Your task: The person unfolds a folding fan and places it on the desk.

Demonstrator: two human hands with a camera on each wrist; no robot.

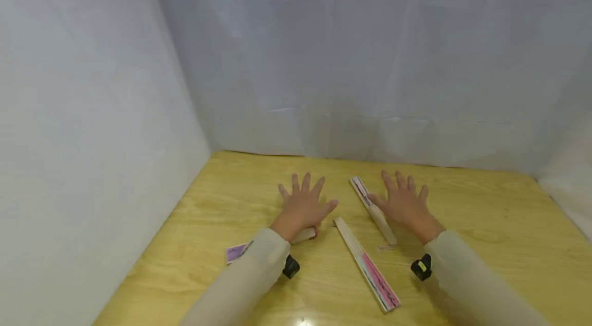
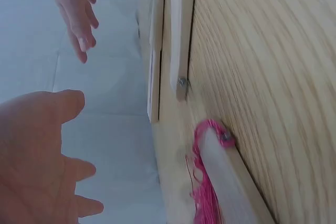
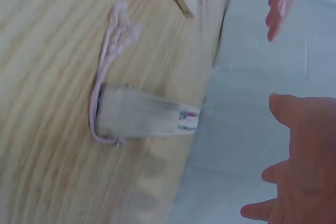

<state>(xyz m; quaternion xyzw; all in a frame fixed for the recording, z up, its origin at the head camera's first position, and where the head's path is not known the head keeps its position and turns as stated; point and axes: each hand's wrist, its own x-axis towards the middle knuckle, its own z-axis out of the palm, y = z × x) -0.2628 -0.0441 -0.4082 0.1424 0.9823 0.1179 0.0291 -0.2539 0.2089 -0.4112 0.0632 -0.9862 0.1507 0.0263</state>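
Three folded hand fans lie on the wooden table. My left hand (image 1: 302, 207), fingers spread and holding nothing, hovers over the purple folded fan (image 1: 236, 253), which is partly hidden by my left forearm. A bright pink tassel (image 2: 206, 198) hangs at that fan's pivot end. Also spread and bare of any object, my right hand (image 1: 404, 205) is above the table beside the white patterned folded fan (image 1: 384, 225). Its pale pink tassel cord (image 3: 105, 61) trails at the near end. Between the two forearms, the pink folded fan (image 1: 370, 269) lies slanted.
Behind the table (image 1: 485, 213) hangs a white sheet (image 1: 324, 58), and another white sheet (image 1: 92, 136) borders the left side. Dark wrist cameras sit at both cuffs. A light reflection shows near the table's front.
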